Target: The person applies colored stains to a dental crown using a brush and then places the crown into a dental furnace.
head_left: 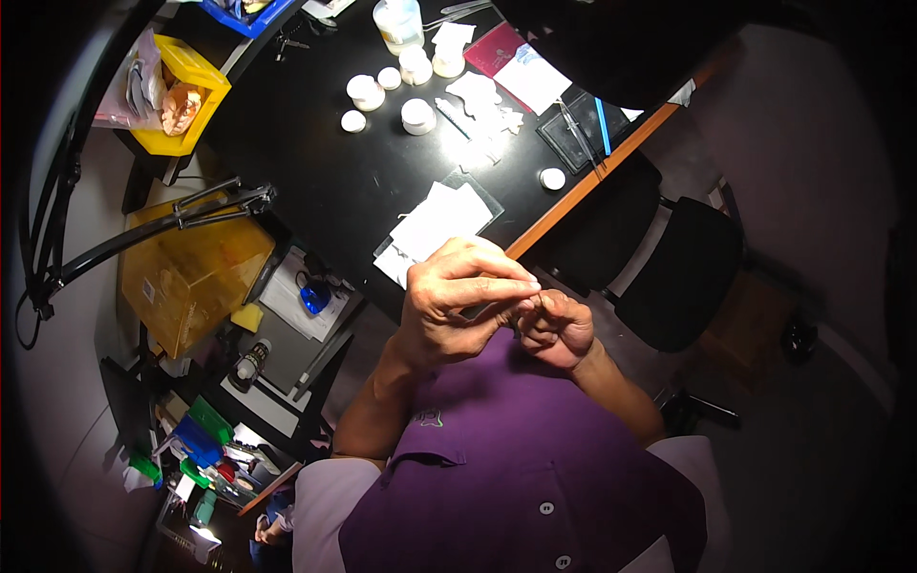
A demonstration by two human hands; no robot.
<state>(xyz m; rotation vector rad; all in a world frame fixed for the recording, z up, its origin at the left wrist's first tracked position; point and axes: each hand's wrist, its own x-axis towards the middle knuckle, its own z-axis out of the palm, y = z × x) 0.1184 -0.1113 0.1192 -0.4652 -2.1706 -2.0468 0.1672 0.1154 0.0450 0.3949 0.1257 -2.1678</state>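
Both hands meet in front of my chest, above the near edge of the table. My left hand (454, 301) has its thumb and long fingers brought together in a pinch. Against those fingertips, my right hand (561, 332) is curled, with its thumb and forefinger pressed together. Whatever lies between the fingertips is too small to make out. Just beyond the left hand, white sheets of paper (437, 224) lie on the black table (315, 162). A syringe (457, 120) rests farther off under bright light, beside crumpled white tissue (482, 95).
Several white jars (418, 116) and a clear bottle (397, 27) stand toward the back. Tweezers (578, 134) and a blue stick (603, 126) lie near the wooden edge (583, 196). A black chair (678, 272) is at right, a yellow bin (196, 86) with a dental model at left.
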